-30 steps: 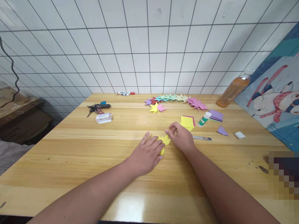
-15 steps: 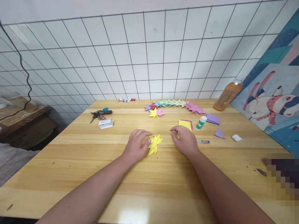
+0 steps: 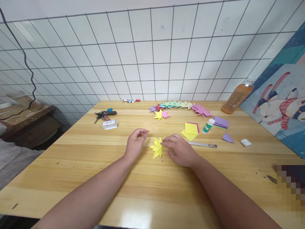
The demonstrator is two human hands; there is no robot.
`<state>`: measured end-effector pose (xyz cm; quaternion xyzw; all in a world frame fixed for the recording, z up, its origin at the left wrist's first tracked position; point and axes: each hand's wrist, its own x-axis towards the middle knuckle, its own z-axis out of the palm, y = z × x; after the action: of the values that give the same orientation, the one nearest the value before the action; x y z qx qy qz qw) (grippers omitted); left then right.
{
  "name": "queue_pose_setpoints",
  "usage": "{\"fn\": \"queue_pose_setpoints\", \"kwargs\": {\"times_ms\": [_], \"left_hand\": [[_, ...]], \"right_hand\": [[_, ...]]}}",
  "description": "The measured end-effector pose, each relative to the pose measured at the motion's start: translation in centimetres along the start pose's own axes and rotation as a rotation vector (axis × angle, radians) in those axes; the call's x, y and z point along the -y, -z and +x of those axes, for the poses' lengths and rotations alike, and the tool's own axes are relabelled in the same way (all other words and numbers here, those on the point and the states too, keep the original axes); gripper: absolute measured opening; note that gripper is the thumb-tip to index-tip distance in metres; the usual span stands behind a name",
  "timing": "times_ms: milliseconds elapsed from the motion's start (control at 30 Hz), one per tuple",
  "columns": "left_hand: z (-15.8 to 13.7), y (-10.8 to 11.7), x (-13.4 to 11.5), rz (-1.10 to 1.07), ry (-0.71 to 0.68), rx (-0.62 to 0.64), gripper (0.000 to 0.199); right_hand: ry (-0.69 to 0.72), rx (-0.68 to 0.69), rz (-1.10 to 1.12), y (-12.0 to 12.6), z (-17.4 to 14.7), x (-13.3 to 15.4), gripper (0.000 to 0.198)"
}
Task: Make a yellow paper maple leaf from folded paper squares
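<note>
In the head view, a yellow folded-paper star [image 3: 156,149] lies flat near the middle of the surface [image 3: 138,194], between the two hands. The right hand [image 3: 179,150] is loosely open, its fingertips at the star's right-hand points and its thumb spread apart below them. The left hand [image 3: 135,144] is half curled just beside the star, thumb and forefinger close together, with nothing visible in it.

Toward the right edge of the surface are yellow paper sheets [image 3: 191,128], a glue stick [image 3: 208,126], a thin flat strip [image 3: 202,144], a purple paper stack [image 3: 220,122] and a purple paper triangle [image 3: 228,137]. A multicoloured chain of folded pieces [image 3: 176,105] runs near the far edge; keys [image 3: 105,115] and a small white box [image 3: 110,124] lie toward the left edge.
</note>
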<state>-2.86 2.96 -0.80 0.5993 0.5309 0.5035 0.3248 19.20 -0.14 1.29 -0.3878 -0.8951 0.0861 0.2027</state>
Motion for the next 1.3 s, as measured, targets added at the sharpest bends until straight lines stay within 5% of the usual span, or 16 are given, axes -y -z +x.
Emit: {"fn": "queue_pose_setpoints", "kwargs": {"times_ms": [200, 333, 567, 1167, 1300], "left_hand": [[0.1, -0.1, 0.1, -0.031, 0.023, -0.005, 0.017], [-0.1, -0.1, -0.4, 0.115, -0.083, 0.031, 0.017], [-1.4, -0.7, -1.4, 0.57, -0.278, 0.315, 0.024], [-2.3, -0.4, -1.7, 0.839, -0.436, 0.362, 0.028], [-2.1, -0.2, -1.6, 0.866, -0.429, 0.321, 0.031]], "right_hand": [[-0.031, 0.076, -0.038, -0.4, 0.1, 0.5, 0.033], [-0.042, 0.072, -0.028, -0.8, 0.1, 0.8, 0.033], [-0.068, -0.072, 0.131, -1.1, 0.0, -0.2, 0.041], [-0.146, 0.189, -0.099, -1.5, -0.4, -0.6, 0.04], [-0.159, 0.157, -0.132, -1.8, -0.3, -0.3, 0.05]]}}
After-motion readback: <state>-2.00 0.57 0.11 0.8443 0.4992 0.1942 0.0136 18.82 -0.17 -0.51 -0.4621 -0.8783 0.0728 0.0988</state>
